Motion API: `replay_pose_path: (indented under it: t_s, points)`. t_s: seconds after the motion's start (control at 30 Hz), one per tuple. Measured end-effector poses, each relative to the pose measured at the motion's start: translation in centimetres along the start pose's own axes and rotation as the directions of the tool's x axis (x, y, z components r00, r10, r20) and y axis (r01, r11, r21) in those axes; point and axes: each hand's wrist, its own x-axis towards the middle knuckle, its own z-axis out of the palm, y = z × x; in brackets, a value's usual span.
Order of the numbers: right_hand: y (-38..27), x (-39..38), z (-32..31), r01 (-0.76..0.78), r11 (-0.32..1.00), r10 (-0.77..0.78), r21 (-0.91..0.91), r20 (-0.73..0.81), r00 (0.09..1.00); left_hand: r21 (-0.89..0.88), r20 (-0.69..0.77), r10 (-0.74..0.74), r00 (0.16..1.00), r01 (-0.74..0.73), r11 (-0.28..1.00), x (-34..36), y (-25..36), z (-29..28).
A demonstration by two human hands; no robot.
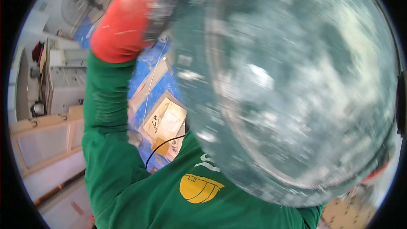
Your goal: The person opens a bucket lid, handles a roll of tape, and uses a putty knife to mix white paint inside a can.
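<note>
A large dark green tub (288,89), smeared with whitish dust and blurred, fills the right half of the view close to the camera. My left hand (135,12), in a red and dark glove, is raised at its upper left edge; the fingers are blurred and run out of view. A small piece of red glove on my right hand (375,169) shows at the tub's lower right edge, its fingers hidden behind it. My green sleeves and shirt front show below.
Behind my left arm are a fan (82,4), a pale cabinet (68,82) and wood-framed panels (42,142). Below lies a blue sheet (142,74) with cardboard pieces (167,125), a white cord and a black cable (165,143). More cardboard (345,216) shows at lower right.
</note>
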Motion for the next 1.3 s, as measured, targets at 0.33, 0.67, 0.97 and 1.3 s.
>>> replay_pose_path:
  t_s: [0.33,0.67,0.97,1.3]
  points:
    - [-6.9,3.9,31.7,-0.427,0.87,0.0,0.247,0.865,0.501,-0.329,-0.726,-0.682,0.085,0.828,0.453,-23.3,9.6,-4.8]
    - [15.8,-8.6,53.5,-0.051,0.989,0.127,-0.141,0.969,-0.21,-0.858,-0.5,-0.575,-0.648,0.461,0.226,-45.7,-3.4,19.9]
    - [37.3,-21.0,64.3,0.33,0.915,0.356,-0.23,0.845,-0.398,-0.968,-0.246,-0.455,-0.856,0.236,0.078,-57.0,-17.3,40.8]
    - [43.4,-23.5,67.4,0.489,0.858,0.417,-0.157,0.77,-0.484,-0.659,-0.535,-0.536,-0.653,0.72,-0.219,-55.8,-22.8,25.7]
